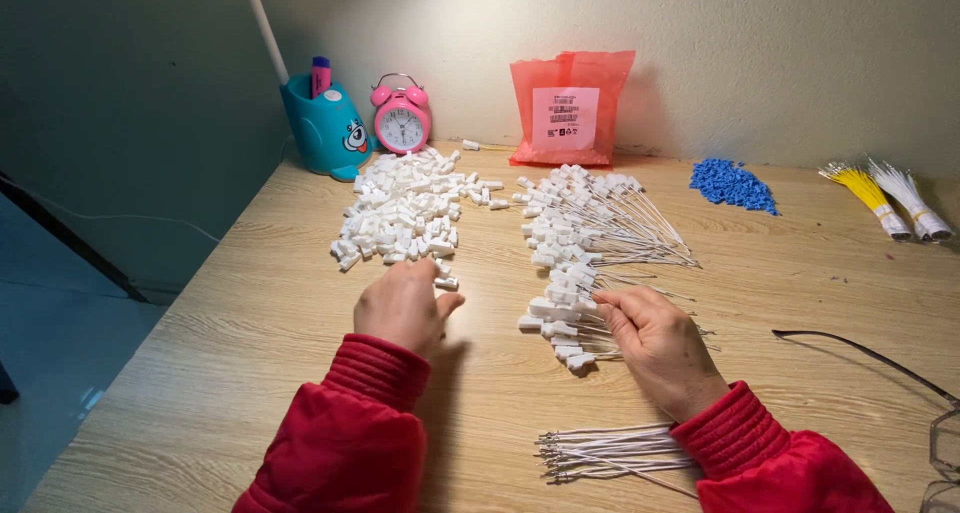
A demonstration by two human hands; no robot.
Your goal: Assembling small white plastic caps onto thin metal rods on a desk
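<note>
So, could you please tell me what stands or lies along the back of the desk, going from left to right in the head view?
Teal pen holder → pink alarm clock → red plastic bag → blue pile → yellow ties → white ties.

One package shows — a flat pink-red plastic bag (pixel 571 108), upper middle of the frame, leaning against the pale wall at the table's far edge. On its front sits a white rectangular label (pixel 565 118) — dark print, small.
</note>
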